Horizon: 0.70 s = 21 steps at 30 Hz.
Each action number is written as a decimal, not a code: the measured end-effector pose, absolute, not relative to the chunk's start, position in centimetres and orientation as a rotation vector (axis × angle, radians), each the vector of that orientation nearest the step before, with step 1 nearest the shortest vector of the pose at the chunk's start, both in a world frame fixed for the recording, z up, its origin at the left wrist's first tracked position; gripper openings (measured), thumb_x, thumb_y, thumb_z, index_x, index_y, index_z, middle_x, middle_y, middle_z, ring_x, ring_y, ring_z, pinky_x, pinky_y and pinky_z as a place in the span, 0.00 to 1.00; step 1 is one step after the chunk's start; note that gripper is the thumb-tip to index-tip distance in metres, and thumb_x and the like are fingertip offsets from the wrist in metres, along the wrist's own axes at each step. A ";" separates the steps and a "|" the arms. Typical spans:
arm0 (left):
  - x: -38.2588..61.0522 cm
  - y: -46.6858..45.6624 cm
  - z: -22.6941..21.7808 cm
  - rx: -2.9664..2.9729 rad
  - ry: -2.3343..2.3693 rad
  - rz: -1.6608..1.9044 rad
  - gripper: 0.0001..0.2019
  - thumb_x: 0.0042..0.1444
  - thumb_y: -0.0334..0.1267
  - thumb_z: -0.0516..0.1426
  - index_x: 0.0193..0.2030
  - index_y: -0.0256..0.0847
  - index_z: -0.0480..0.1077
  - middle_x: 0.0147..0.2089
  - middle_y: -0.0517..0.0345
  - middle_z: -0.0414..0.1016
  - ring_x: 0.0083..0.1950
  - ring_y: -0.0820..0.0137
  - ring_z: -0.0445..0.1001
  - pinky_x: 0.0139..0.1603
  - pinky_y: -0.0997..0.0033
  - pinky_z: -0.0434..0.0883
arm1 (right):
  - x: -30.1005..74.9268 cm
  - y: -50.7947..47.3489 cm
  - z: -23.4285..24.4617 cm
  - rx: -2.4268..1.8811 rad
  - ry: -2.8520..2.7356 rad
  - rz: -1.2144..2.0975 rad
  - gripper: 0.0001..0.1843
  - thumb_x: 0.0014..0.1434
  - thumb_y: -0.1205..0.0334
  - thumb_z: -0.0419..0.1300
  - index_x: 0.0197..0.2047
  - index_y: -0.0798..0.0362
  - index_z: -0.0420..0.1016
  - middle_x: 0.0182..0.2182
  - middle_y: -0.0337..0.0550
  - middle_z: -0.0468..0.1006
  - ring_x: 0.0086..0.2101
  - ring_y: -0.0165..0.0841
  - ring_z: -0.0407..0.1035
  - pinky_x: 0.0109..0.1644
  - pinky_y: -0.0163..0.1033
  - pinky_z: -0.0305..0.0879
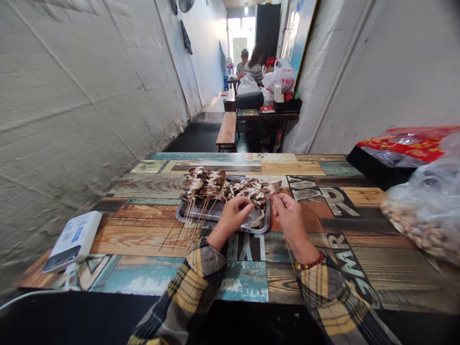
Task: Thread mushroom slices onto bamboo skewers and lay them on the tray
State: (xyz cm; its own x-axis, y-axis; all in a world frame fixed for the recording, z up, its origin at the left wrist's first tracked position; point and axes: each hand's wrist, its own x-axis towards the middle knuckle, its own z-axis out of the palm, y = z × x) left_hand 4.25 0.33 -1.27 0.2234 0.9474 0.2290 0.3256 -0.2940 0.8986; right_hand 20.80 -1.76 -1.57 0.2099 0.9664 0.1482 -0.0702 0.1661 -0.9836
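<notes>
- White walls [72, 96] run down both sides of a long, thin room, and two people [254, 72] sit far back, past a wooden bench [227, 128]
- My table [143, 237] has a patchy top, with brown and blue boards and some big letters
- One shiny tray [264, 231] sits right in front of me, I think so both hands can get to it without a long reach
- Mushrooms on sticks [204, 184] lie in a heap at the left of the tray, and their bare stick ends [187, 227] poke out toward me, maybe so they are easy to grab
- My right hand [289, 215] is nearly closed and pinches a mushroom piece [271, 188] at the tray's right end; a thin stick [290, 256] shows below this hand
- My left hand [232, 218] is half curled over the tray, and I cannot tell if it has hold of anything
- Loose mushrooms [247, 189] lie in the tray, flat and frilly, with grey-brown and creamy white parts
- One white box [74, 237] sits far left and a clear bag [427, 211] far right, maybe to keep them out of my way
</notes>
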 end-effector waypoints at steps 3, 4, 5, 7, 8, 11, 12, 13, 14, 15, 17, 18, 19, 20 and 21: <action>4.7 -0.3 -1.4 2.191 1.224 0.850 0.04 0.51 0.37 0.59 0.30 0.38 0.73 0.33 0.55 0.72 0.37 0.68 0.69 0.38 0.69 0.63 | 20.8 -1.8 -1.2 -1.108 -1.051 1.001 0.17 0.57 0.47 0.58 0.31 0.54 0.70 0.14 0.29 0.61 0.15 0.24 0.52 0.18 0.30 0.47; 4.9 -0.4 -1.5 2.275 1.245 0.793 0.04 0.51 0.37 0.60 0.31 0.39 0.73 0.34 0.54 0.72 0.37 0.67 0.69 0.38 0.69 0.63 | 20.7 -1.8 -1.3 -1.106 -1.060 1.004 0.17 0.56 0.47 0.59 0.30 0.54 0.70 0.14 0.29 0.60 0.15 0.24 0.52 0.18 0.30 0.47; 4.9 -0.5 -1.7 2.335 1.266 0.748 0.05 0.50 0.37 0.61 0.32 0.39 0.73 0.35 0.54 0.71 0.38 0.67 0.69 0.39 0.69 0.63 | 20.5 -1.8 -1.4 -1.105 -1.071 1.006 0.17 0.56 0.47 0.59 0.30 0.54 0.70 0.14 0.29 0.61 0.15 0.24 0.52 0.18 0.30 0.47; 5.0 -0.6 -2.0 2.415 1.281 0.679 0.04 0.49 0.36 0.61 0.32 0.39 0.73 0.35 0.54 0.71 0.38 0.66 0.69 0.38 0.68 0.63 | 20.2 -1.8 -1.7 -1.109 -1.094 1.005 0.18 0.56 0.46 0.59 0.30 0.54 0.70 0.14 0.29 0.61 0.15 0.24 0.52 0.18 0.30 0.48; 5.1 -0.6 -2.1 2.438 1.273 0.657 0.03 0.50 0.35 0.60 0.31 0.39 0.72 0.35 0.54 0.71 0.38 0.66 0.68 0.38 0.68 0.63 | 20.1 -1.7 -1.8 -1.113 -1.104 1.006 0.18 0.56 0.46 0.59 0.30 0.54 0.70 0.14 0.29 0.61 0.15 0.24 0.53 0.19 0.30 0.48; 5.2 -0.5 -2.4 2.425 1.213 0.668 0.02 0.49 0.30 0.58 0.29 0.39 0.72 0.34 0.54 0.70 0.38 0.66 0.68 0.39 0.68 0.63 | 20.1 -1.6 -2.2 -1.121 -1.123 1.008 0.19 0.56 0.45 0.58 0.30 0.54 0.70 0.14 0.29 0.61 0.15 0.25 0.53 0.19 0.31 0.49; 5.2 -0.4 -2.4 2.380 1.189 0.704 0.03 0.49 0.28 0.57 0.29 0.39 0.72 0.34 0.55 0.70 0.38 0.66 0.68 0.38 0.69 0.63 | 20.1 -1.6 -2.2 -1.122 -1.129 1.005 0.19 0.56 0.45 0.58 0.30 0.54 0.70 0.14 0.29 0.61 0.15 0.25 0.53 0.19 0.31 0.49; 5.2 -0.4 -2.3 2.308 1.163 0.754 0.04 0.48 0.27 0.57 0.29 0.39 0.71 0.33 0.55 0.70 0.37 0.67 0.68 0.38 0.69 0.63 | 20.1 -1.6 -2.2 -1.123 -1.133 1.003 0.19 0.56 0.45 0.58 0.30 0.54 0.70 0.14 0.29 0.61 0.15 0.24 0.53 0.19 0.31 0.49; 5.1 -0.3 -2.1 2.203 1.140 0.821 0.04 0.48 0.27 0.57 0.29 0.38 0.71 0.32 0.56 0.71 0.36 0.68 0.68 0.38 0.70 0.63 | 20.2 -1.6 -2.2 -1.121 -1.136 1.003 0.19 0.56 0.45 0.58 0.30 0.54 0.70 0.14 0.29 0.62 0.15 0.24 0.53 0.19 0.31 0.49; 5.0 -0.2 -1.9 2.063 1.120 0.899 0.03 0.49 0.28 0.57 0.29 0.38 0.71 0.31 0.56 0.71 0.35 0.69 0.68 0.37 0.71 0.63 | 20.2 -1.7 -2.1 -1.117 -1.139 1.004 0.19 0.56 0.45 0.58 0.30 0.54 0.70 0.14 0.29 0.62 0.15 0.24 0.53 0.19 0.30 0.49; 4.6 0.1 -1.5 1.700 1.071 1.052 0.02 0.51 0.33 0.59 0.29 0.37 0.70 0.29 0.57 0.72 0.32 0.71 0.69 0.34 0.72 0.64 | 20.2 -1.8 -2.1 -1.102 -1.147 1.020 0.18 0.56 0.45 0.59 0.31 0.54 0.70 0.14 0.29 0.61 0.15 0.24 0.53 0.19 0.30 0.49; 4.3 0.2 -1.2 1.501 1.036 1.113 0.05 0.51 0.36 0.59 0.30 0.37 0.70 0.29 0.57 0.73 0.31 0.72 0.70 0.33 0.73 0.64 | 20.2 -1.8 -2.1 -1.093 -1.156 1.036 0.18 0.56 0.46 0.59 0.31 0.54 0.70 0.14 0.29 0.61 0.15 0.24 0.53 0.19 0.30 0.48; 4.0 0.3 -1.0 1.306 0.996 1.162 0.07 0.51 0.39 0.60 0.31 0.37 0.69 0.29 0.57 0.73 0.30 0.72 0.70 0.31 0.74 0.64 | 20.2 -1.9 -2.2 -1.085 -1.172 1.058 0.18 0.56 0.46 0.59 0.31 0.54 0.70 0.14 0.29 0.61 0.15 0.24 0.52 0.18 0.30 0.48; 3.7 0.4 -0.8 1.130 0.952 1.201 0.09 0.49 0.40 0.62 0.31 0.37 0.69 0.29 0.57 0.74 0.30 0.73 0.71 0.30 0.75 0.64 | 20.1 -2.0 -2.3 -1.078 -1.196 1.085 0.18 0.57 0.46 0.58 0.30 0.54 0.70 0.14 0.29 0.60 0.15 0.23 0.52 0.18 0.30 0.47; 3.3 0.5 -0.7 0.982 0.909 1.233 0.11 0.47 0.40 0.63 0.32 0.37 0.69 0.29 0.57 0.74 0.29 0.74 0.71 0.29 0.76 0.64 | 20.0 -2.1 -2.4 -1.073 -1.228 1.114 0.18 0.57 0.46 0.58 0.30 0.54 0.70 0.14 0.29 0.60 0.15 0.23 0.51 0.18 0.30 0.46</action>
